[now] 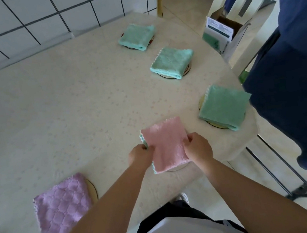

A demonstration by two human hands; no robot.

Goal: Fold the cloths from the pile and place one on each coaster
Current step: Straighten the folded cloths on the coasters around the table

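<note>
A folded pink cloth (166, 145) was held at the near edge of the tabletop (70, 111), gripped on its left side by the left hand (139, 154) and on its right side by the right hand (198, 148), the fingers of both curled onto the fabric. The cloth lay over a round coaster (177, 167), of which only a sliver was seen under the near edge.

A folded purple cloth (61, 208) was laid at the near left, partly covering another coaster (92, 190) that showed at its right side. Three folded green cloths were set along the right of the tabletop, each on a coaster: the nearest (224, 107) by the right edge, the middle one (172, 62) further back, and the far one (136, 36) near the tiled wall (19, 22).

Beyond the right edge, an open cardboard box (223, 29) was seen on the floor, with a white printed sheet (218, 28) leaning in it; its writing was too small to be read. A person in dark blue clothing (295, 70) was seen standing at the right.
</note>
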